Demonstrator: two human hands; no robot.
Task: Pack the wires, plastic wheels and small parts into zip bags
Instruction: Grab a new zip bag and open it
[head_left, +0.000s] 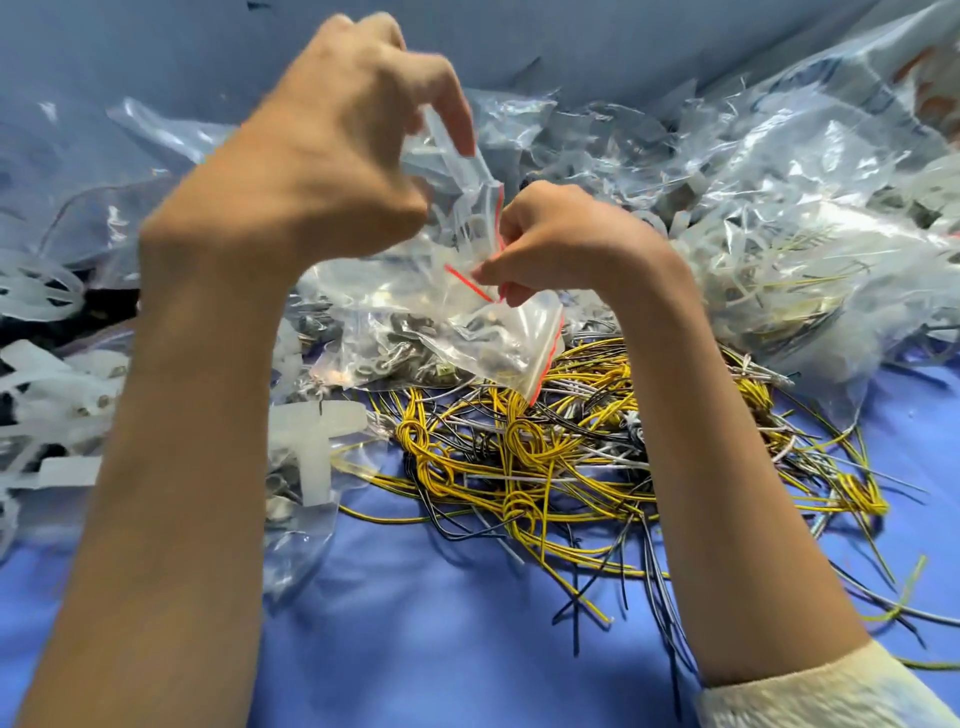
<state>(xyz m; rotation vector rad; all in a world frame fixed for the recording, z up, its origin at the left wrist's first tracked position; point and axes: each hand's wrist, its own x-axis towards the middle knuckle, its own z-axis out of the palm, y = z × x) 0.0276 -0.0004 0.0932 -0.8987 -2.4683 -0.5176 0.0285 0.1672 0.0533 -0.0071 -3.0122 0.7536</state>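
Both hands are raised over the pile with a clear zip bag (467, 218) between them; it has a red seal line. My left hand (343, 150) pinches the bag's upper part, fingers curled. My right hand (550, 244) pinches the red-lined mouth lower down. Translucent plastic pieces show inside the bag, blurred. Below lies another red-edged zip bag (498, 343) with small metal parts. A tangle of yellow, black and white wires (561, 467) spreads on the blue cloth (441, 623) under my right forearm.
Packed clear bags (779, 234) are heaped at the right and back. White plastic wheels and strips (47, 395) lie at the left. A bag with a white T-shaped part (317, 447) sits beside the wires. Loose wire ends trail toward the front right.
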